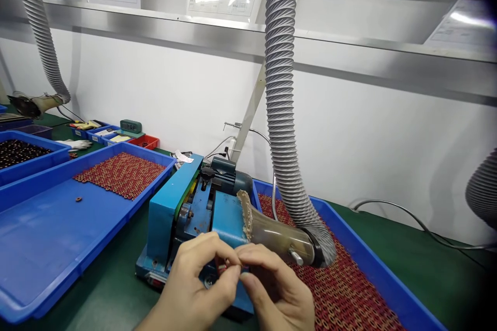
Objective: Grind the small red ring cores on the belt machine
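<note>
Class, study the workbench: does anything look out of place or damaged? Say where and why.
One ring lies alone in the blue tray left of the machine, apart from the closely laid rings. The hose nozzle also has a ragged edge beside the machine, perhaps worn or patched.

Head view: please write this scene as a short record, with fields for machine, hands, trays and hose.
Blue machine: on green table
Left hand: thumb and forefinger pinched, before the machine
Right hand: fingertips close to the left hand's; held piece, if any, unclear
Left tray: reddish rings massed toward far end, one loose ring apart
Right tray: reddish rings, many
Grey hose: hangs down to brownish nozzle
</note>
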The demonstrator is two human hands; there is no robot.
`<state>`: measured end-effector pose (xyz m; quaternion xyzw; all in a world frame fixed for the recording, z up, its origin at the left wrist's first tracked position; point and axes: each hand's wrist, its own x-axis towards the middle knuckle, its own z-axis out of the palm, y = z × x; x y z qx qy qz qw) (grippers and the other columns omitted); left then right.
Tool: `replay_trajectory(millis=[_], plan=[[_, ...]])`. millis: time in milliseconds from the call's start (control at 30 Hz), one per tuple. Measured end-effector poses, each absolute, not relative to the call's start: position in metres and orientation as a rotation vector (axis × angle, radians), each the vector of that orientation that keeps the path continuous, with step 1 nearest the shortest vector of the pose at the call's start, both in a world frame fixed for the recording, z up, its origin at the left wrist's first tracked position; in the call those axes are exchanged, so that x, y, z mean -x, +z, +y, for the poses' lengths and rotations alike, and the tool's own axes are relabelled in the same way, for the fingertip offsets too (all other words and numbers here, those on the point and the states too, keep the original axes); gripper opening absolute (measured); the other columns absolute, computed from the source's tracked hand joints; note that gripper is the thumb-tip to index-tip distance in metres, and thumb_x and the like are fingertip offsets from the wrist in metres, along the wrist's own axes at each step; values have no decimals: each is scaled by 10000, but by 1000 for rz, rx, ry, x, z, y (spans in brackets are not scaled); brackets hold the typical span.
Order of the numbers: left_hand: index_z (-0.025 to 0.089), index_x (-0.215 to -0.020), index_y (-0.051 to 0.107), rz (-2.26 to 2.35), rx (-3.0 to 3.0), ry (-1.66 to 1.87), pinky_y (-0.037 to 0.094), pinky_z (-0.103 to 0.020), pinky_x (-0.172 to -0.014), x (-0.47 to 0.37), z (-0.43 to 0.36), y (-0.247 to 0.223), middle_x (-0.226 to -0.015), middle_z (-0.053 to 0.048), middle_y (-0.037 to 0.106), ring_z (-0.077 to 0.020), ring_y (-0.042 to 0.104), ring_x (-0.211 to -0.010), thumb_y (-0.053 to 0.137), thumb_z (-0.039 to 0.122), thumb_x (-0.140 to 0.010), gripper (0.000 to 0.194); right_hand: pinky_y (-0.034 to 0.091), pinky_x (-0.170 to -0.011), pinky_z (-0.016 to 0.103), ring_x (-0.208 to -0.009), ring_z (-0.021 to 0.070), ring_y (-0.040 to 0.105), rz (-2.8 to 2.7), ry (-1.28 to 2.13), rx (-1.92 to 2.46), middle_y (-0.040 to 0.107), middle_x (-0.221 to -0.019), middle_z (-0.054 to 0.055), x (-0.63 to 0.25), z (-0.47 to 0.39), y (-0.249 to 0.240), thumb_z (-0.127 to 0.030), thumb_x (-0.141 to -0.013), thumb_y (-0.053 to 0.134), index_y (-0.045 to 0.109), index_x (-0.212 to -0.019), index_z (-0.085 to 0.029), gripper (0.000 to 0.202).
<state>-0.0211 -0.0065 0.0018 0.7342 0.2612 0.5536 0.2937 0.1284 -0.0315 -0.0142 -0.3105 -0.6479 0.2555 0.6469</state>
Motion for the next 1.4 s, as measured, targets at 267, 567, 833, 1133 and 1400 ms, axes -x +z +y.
replay_trajectory(millis=[267, 567, 833, 1133, 1400], plan=[[201, -726, 632, 640, -2004, 1494, 418, -216, -595, 20, -5, 2, -630, 27, 595, -112, 533, -591, 557, 96, -816, 157, 512, -585, 237, -603, 139, 623, -1195, 545, 674, 655, -656, -23, -112, -32, -16, -262, -947, 631, 672, -814, -232, 142], [232, -747, 721, 497, -1403, 1366, 474, -257, -836, 17, -1, 0, -944, -27, 687, -177, 634, -969, 691, 272, -837, 102, 573, -778, 248, -826, 161, 679, -1184, 877, 584, 701, -860, 15, -120, -31, -11, -270, -888, 700, 727, -895, -262, 29], [210, -723, 715, 425, -1053, 1276, 466, -286, -927, 11, 4, 0, -981, -37, 693, -193, 639, -1023, 783, 381, -783, 193, 528, -907, 196, -970, 134, 687, -882, 1192, 617, 727, -950, -16, -94, -20, -23, -273, -771, 825, 776, -868, -280, 109], [221, -750, 709, 548, -1396, 1561, 482, -231, -883, 30, 10, -2, -827, 2, 723, -167, 660, -977, 687, 207, -869, 122, 561, -664, 125, -648, 76, 672, -740, 1256, 622, 733, -781, -19, -86, -25, -8, -278, -645, 914, 800, -781, -190, 198], [296, -945, 742, 527, -1614, 1450, 443, -207, -966, 42, 11, 7, -1001, 24, 720, -160, 624, -1075, 759, 86, -772, 273, 572, -586, 118, -636, 76, 712, -461, 1485, 536, 781, -753, -9, -93, -23, 0, -244, -564, 963, 811, -767, -174, 263]])
